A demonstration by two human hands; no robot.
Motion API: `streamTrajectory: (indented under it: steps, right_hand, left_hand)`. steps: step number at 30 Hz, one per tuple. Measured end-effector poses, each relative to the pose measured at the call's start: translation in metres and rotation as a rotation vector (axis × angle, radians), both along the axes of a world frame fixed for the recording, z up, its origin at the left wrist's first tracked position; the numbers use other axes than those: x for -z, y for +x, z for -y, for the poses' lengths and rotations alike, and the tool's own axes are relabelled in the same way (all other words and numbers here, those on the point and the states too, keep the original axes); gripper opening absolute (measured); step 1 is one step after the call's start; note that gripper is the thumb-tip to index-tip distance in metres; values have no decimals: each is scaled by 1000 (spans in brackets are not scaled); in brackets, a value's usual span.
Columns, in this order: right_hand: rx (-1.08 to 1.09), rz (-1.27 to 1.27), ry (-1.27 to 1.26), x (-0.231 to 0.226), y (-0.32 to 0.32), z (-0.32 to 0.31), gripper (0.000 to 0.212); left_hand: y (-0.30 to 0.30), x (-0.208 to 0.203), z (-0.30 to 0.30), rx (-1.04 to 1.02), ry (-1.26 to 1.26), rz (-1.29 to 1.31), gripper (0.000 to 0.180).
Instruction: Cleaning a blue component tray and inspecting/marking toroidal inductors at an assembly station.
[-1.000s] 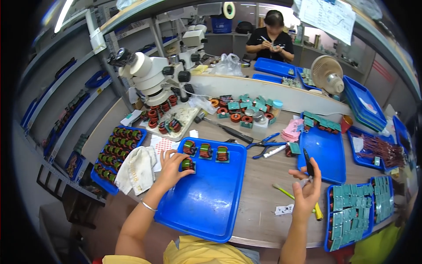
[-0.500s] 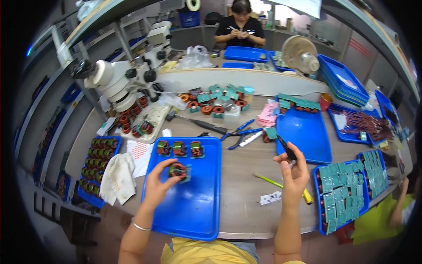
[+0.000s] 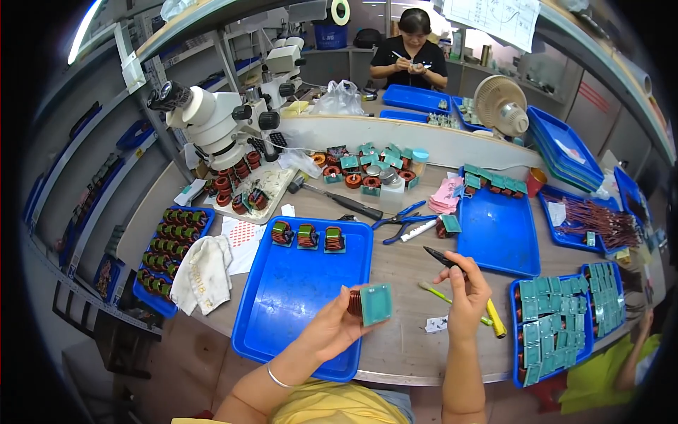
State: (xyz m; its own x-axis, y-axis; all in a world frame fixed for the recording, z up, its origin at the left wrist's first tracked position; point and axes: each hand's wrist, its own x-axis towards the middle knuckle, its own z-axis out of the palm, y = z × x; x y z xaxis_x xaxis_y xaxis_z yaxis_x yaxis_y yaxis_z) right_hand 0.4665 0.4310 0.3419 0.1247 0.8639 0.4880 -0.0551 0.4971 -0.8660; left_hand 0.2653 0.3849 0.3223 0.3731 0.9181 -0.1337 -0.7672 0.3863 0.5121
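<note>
My left hand [image 3: 326, 329] grips a copper-wound toroidal coil [image 3: 375, 304] by its winding, over the right edge of a blue tray [image 3: 296, 290]. The coil is tilted so its square green circuit board shows. My right hand [image 3: 467, 288] is closed around slim black tweezers [image 3: 439, 256], whose pointed tip is directed left and slightly up, apart from the coil. Three similar coils [image 3: 306, 237] stand in a row at the tray's far end. Beneath the right hand lie a green-handled brush [image 3: 439, 292] and a yellow-handled tool [image 3: 496, 319].
Blue-handled pliers [image 3: 401, 222] and a soldering iron [image 3: 346, 203] lie beyond the tray. A microscope [image 3: 212, 120] stands far left. Board-covered coils fill a tray [image 3: 552, 318] at right; another blue tray [image 3: 498, 233] sits behind it. Across the partition, a person [image 3: 409, 56] works.
My left hand has moved right from over the tray, turning the coil so its green board shows. My right hand has lowered, and the tweezers now point more to the left. The view has shifted.
</note>
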Motion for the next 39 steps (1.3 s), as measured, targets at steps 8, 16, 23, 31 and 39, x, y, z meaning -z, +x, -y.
streamTrajectory:
  steps: [8,16,23,31,39]
  right_hand:
    - [-247,376,92,-15,2,13,77]
    - [-133,364,-63,-25,42,75,76]
    - [619,684,-150,-38,155,104,71]
    - [1426,815,-305,-10,368,90,76]
    - [1560,979,-553,56,455,45,75]
  left_hand:
    - [21,2,-3,-211,290,-486,35]
    - [64,4,16,-6,360,-480,45]
    - [58,-4,6,14,637,-713,54]
    - [-10,-15,18,-138,454,-888,31]
    - [-57,10,28,-201,375,-957,19]
